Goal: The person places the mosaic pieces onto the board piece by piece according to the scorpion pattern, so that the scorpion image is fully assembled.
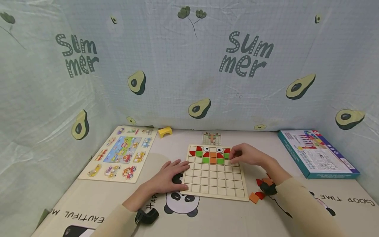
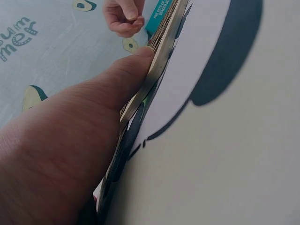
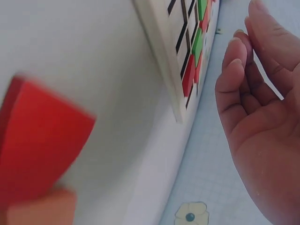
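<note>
In the head view, a pale tabletop (image 1: 225, 220) carries printed pandas and lettering such as "GOOD TIME", and hanging sheets (image 1: 165, 49) wall it in on three sides, patterned with avocados and the word "summer". A wooden grid board (image 1: 213, 181) lies near the middle, with red, green and orange tiles (image 1: 213, 158) and two round eyes filling squares in its far rows. Just beyond it lies a small pattern card (image 1: 212, 138). The left hand (image 1: 168, 177) rests at the board's left edge, fingers spread, grasping nothing; the right hand (image 1: 248, 154) is at the far right part of the board with its fingers bent. Loose pieces (image 1: 253, 197) sit beside the near right corner. A picture puzzle (image 1: 102, 178) and a yellow arch block (image 1: 164, 132) lie to the left, a teal-edged box (image 1: 319, 154) to the right.

In the left wrist view, the left thumb touches the board's edge, above the tabletop's dark-and-white print.

In the right wrist view, the fingers curl loosely in front of the sheet — whether they pinch a small piece, I cannot tell. A red piece and an orange one fill the near corner, blurred.
</note>
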Available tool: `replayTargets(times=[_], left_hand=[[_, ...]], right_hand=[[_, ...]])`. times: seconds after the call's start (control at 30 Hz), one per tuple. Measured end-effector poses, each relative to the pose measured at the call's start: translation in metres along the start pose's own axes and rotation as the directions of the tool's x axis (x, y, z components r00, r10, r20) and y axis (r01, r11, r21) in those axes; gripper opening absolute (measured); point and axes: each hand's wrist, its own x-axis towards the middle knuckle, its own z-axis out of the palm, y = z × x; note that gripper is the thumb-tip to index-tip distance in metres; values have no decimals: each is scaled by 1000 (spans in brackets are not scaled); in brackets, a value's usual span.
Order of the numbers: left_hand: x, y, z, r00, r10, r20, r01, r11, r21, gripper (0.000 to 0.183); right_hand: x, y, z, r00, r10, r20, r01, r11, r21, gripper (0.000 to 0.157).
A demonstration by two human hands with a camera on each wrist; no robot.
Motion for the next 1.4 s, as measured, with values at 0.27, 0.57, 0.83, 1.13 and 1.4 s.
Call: replayTargets(times=[0.27, 0.57, 0.83, 1.13, 1.4], left_hand=[[0, 0, -1, 1000, 2, -2, -2, 1000, 0, 78], [0, 1, -2, 1000, 4, -4, -4, 1000, -1, 78], [1, 1, -1, 1000, 3, -2, -3, 1000, 4, 78], [0, 1, -1, 1000, 1, -3, -1, 1000, 7, 77], [0, 2, -1, 1000, 6, 3, -6, 1000, 4, 77]], right_hand=[[-21, 2, -6, 999, 10, 44, -11, 1000, 20, 11], [-45, 7, -11, 996, -14, 91, 14, 1000, 1, 15], [-66, 15, -10, 995, 8, 100, -8, 1000, -5, 16], [-87, 24, -10, 995, 12, 103, -14, 1000, 20, 16], [-100, 38, -11, 996, 32, 78, -31, 999, -9, 17]])
